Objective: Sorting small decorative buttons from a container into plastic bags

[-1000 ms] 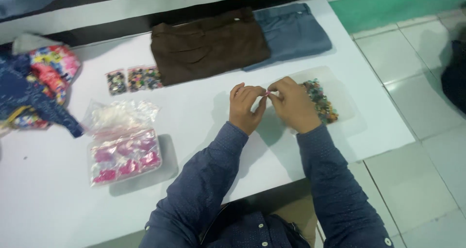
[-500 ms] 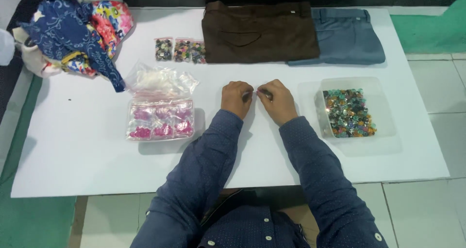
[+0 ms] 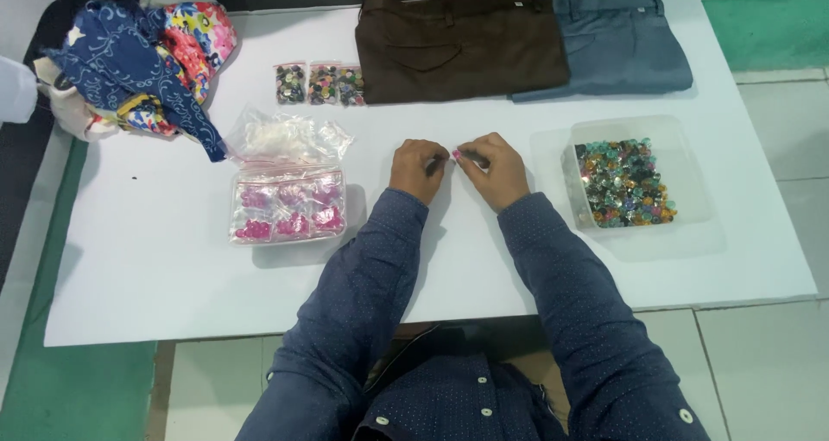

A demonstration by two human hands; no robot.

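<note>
Both hands, left hand [image 3: 416, 170] and right hand [image 3: 494, 170], pinch a small pink button [image 3: 455, 154] between fingertips over the white table [image 3: 155, 268], just left of the tub of mixed buttons [image 3: 623, 184].

Tray of buttons [image 3: 623, 184] right of both hands, bagged pieces [image 3: 287, 205] left, trousers [image 3: 462, 44] behind
</note>
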